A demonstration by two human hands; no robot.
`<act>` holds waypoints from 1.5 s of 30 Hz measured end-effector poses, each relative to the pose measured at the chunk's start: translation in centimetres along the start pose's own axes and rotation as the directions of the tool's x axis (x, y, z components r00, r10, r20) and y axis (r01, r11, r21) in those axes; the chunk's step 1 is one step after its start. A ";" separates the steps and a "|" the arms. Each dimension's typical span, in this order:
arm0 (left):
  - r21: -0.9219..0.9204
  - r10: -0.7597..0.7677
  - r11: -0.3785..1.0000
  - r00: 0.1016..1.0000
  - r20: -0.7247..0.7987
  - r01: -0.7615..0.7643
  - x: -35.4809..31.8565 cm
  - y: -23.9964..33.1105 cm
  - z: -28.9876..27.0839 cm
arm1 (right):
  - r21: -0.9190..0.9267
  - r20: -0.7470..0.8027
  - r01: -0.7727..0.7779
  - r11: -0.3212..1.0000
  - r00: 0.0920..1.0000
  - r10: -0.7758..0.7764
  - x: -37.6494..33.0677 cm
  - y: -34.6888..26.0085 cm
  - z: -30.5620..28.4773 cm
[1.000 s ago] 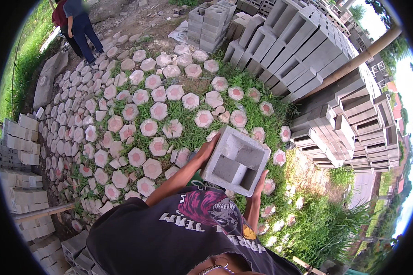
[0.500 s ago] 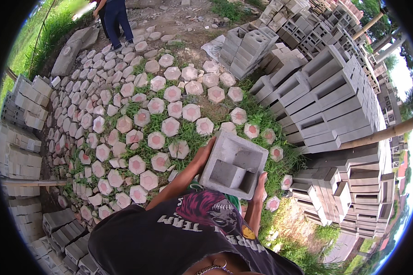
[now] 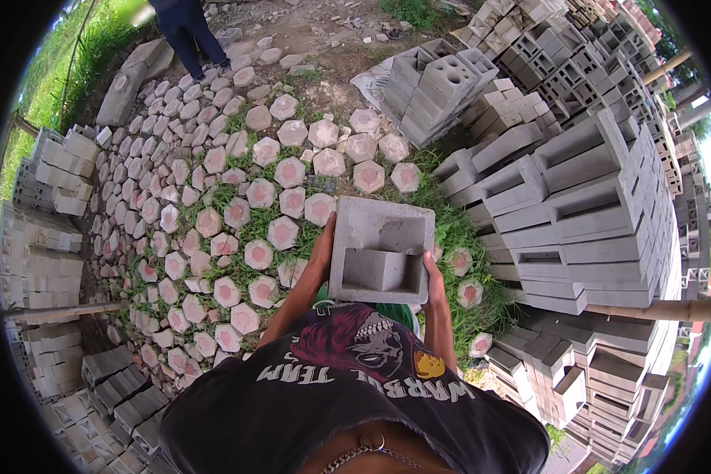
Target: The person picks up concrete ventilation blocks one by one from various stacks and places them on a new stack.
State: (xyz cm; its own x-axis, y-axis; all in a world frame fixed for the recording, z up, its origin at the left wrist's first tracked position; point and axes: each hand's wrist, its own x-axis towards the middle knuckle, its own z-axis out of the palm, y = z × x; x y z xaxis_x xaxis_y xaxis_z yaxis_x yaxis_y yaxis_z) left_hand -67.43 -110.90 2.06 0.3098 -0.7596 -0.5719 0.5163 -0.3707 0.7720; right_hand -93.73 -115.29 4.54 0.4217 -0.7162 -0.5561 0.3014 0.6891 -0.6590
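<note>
I carry a grey hollow concrete block (image 3: 381,250) in front of my chest, its open cavities facing up. My left hand (image 3: 322,251) grips its left side and my right hand (image 3: 435,278) grips its right side. Below the block lies grass set with pink-centred hexagonal paving stones (image 3: 251,215). A stack of grey concrete blocks (image 3: 576,197) stands close on the right.
Another pile of hollow blocks (image 3: 438,87) stands ahead. More block stacks (image 3: 51,261) line the left edge. A person in dark trousers (image 3: 188,28) stands at the far top left on bare ground. A wooden pole (image 3: 655,310) crosses the stacks at right.
The view has swung so the block stacks on the right are nearer and larger. The block stays held in both hands, now more level and centred.
</note>
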 end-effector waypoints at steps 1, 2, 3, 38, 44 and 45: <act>-0.002 -0.001 1.000 0.999 -0.035 0.001 1.2 0.0 0.8 | 0.002 0.017 -0.021 1.000 1.000 0.021 0.8 -2.0 0.4; -0.004 -0.003 1.000 0.997 -0.072 0.003 2.5 0.1 1.3 | 0.002 0.036 -0.042 0.999 0.998 0.042 1.9 -3.7 0.7; -0.035 -0.016 0.999 0.999 -0.050 0.014 2.5 1.5 3.0 | 0.009 0.035 -0.062 0.998 0.997 0.062 3.0 -5.2 0.5; 0.177 -0.075 0.983 0.990 0.116 0.053 39.9 36.0 0.1 | 0.056 -0.069 0.101 0.993 0.993 -0.097 40.1 -20.2 23.7; 0.168 -0.072 0.984 0.996 0.057 0.061 44.6 37.6 -1.0 | 0.048 -0.044 0.011 0.999 0.999 -0.009 45.3 -22.9 25.8; 0.154 -0.083 0.985 0.996 0.045 0.075 45.6 38.1 -1.1 | 0.036 0.002 0.026 0.999 1.000 -0.026 46.3 -23.8 26.4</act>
State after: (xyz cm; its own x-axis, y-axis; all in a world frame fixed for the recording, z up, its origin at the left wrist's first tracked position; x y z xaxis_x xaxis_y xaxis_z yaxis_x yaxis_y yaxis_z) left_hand -32.75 -159.08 5.07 0.2293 -0.7497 -0.6208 0.4086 -0.5047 0.7605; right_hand -58.79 -161.97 7.85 0.4158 -0.7335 -0.5377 0.3431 0.6741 -0.6542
